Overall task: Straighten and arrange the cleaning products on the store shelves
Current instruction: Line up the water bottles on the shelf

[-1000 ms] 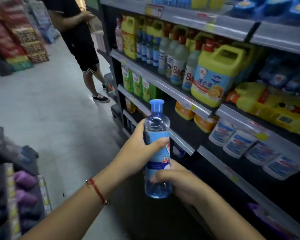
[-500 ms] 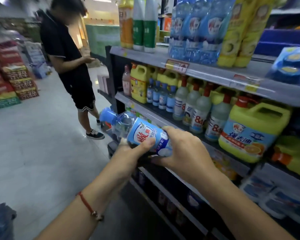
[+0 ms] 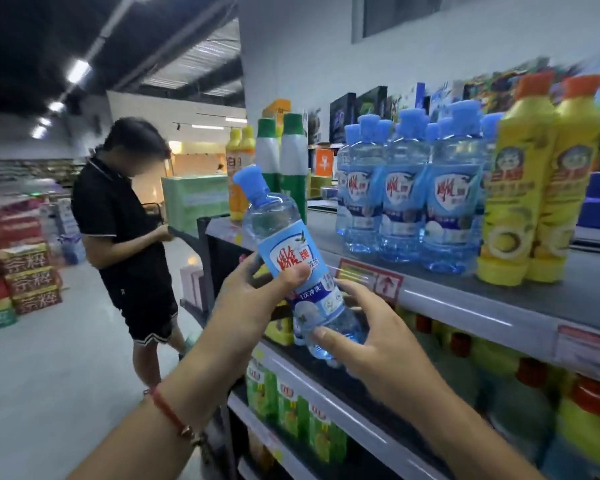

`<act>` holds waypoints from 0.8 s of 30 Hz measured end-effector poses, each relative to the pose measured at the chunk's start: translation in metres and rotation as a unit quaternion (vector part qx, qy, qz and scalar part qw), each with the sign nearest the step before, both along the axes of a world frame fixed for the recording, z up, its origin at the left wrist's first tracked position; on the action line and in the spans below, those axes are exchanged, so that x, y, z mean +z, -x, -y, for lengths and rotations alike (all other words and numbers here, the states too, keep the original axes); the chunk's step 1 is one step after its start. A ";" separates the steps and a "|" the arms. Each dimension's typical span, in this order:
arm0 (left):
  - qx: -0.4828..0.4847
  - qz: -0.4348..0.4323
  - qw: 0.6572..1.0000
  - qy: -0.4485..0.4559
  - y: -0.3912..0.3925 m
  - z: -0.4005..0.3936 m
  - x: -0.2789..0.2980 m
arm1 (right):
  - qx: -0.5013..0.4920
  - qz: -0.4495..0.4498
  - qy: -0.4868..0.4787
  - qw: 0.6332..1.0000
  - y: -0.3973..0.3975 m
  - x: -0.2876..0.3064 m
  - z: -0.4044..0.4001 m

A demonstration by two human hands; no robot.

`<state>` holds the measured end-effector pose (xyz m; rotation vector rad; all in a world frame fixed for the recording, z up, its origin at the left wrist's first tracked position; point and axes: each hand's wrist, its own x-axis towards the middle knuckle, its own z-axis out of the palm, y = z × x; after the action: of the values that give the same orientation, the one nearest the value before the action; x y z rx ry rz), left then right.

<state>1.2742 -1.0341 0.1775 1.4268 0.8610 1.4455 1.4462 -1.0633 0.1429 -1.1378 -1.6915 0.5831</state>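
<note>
A clear blue detergent bottle with a blue cap and a blue-and-white label is held in both hands, tilted with its cap up and to the left. My left hand grips its middle, thumb across the label. My right hand cups its base. The bottle hovers just in front of the top shelf, left of a group of matching blue bottles standing upright there.
Two yellow bottles with orange caps stand right of the blue group; green-and-white bottles stand further back left. Lower shelves hold green packs and yellow jugs. A person in black stands in the aisle. Stacked boxes line the left.
The bottle has risen from the lower shelves to top-shelf height, turning from upright to lying sideways to cap up-left. Both hands kept hold. My view has swung upward.
</note>
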 end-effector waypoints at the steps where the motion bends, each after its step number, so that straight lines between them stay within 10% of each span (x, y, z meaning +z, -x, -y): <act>1: 0.004 -0.005 1.000 -0.013 0.002 -0.012 0.005 | -0.004 -0.001 -0.011 1.000 0.003 0.004 -0.012; 24: -0.244 -0.118 0.931 -0.243 -0.037 -0.263 0.065 | -0.316 0.080 0.085 0.942 0.068 0.063 -0.152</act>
<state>1.3115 -0.7708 0.2424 2.0460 0.2417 1.1521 1.3780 -0.9115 0.2057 -1.7914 -1.3070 0.2313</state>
